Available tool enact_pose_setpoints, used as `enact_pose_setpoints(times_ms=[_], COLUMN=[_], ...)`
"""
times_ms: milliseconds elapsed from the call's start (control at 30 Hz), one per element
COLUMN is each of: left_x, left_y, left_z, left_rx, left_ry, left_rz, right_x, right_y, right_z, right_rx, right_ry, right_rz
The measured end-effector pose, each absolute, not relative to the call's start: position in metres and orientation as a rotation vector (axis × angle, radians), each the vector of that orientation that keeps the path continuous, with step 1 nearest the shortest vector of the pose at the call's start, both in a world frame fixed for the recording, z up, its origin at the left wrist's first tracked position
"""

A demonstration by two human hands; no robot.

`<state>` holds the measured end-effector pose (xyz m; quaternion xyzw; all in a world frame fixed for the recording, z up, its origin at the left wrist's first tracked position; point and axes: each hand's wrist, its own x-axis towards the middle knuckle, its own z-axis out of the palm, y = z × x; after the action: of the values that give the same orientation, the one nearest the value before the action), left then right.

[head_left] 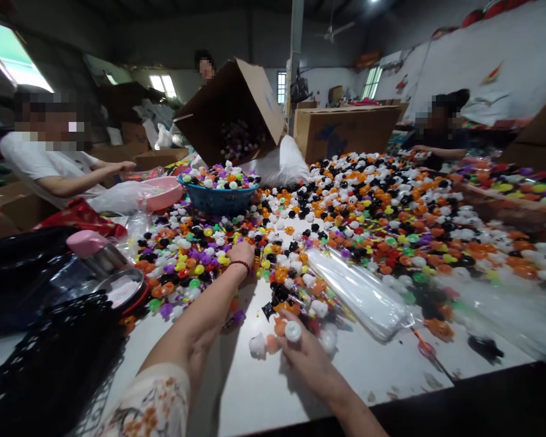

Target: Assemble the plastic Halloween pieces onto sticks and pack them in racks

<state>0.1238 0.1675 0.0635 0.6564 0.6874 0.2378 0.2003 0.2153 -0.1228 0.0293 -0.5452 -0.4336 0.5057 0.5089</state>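
Observation:
My left hand (242,255), with a dark red beaded bracelet on the wrist, reaches into a pile of small plastic figures (195,256) in purple, yellow, green, orange and white. Its fingers point away from me and are hidden, so their grip does not show. Closer to the table's front edge, my right hand (309,355) is closed around a few small figures. A white round one (293,331) and orange ones show at its fingers. Beside it a white ghost-like figure (257,345) is close to the tabletop. Black, white and orange figures lie just beyond this hand.
A stack of clear plastic bags (361,294) lies to the right. A blue basin (221,199) full of figures stands beyond my left hand, before a tipped cardboard box (261,100). A black basket (50,364) and a pink-lidded cup (95,249) are left. Co-workers sit around.

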Motion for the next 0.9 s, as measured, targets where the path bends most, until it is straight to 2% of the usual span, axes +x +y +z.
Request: enact_pose_setpoints(times_ms=[267,567,700,900], left_x=[0.102,0.036,0.02,0.017], left_y=[0.148,-0.011,-0.052,-0.072], left_z=[0.073,0.065,0.057,0.052], left_rx=[1.722,1.184,1.089,1.202], left_ry=[1.478,0.873,0.839,0.876], left_rz=[0.9,0.786,0.753,0.728], right_x=[0.235,0.229,0.223,0.217], right_y=[-0.128,-0.121,-0.125,-0.134], right_z=[0.028,0.039,0.042,0.045], right_rx=[-1.329,-1.315,-1.331,-1.348], right_ry=[-1.071,-0.952,-1.155,-1.386], right_rz=[1.24,1.159,1.055,0.923])
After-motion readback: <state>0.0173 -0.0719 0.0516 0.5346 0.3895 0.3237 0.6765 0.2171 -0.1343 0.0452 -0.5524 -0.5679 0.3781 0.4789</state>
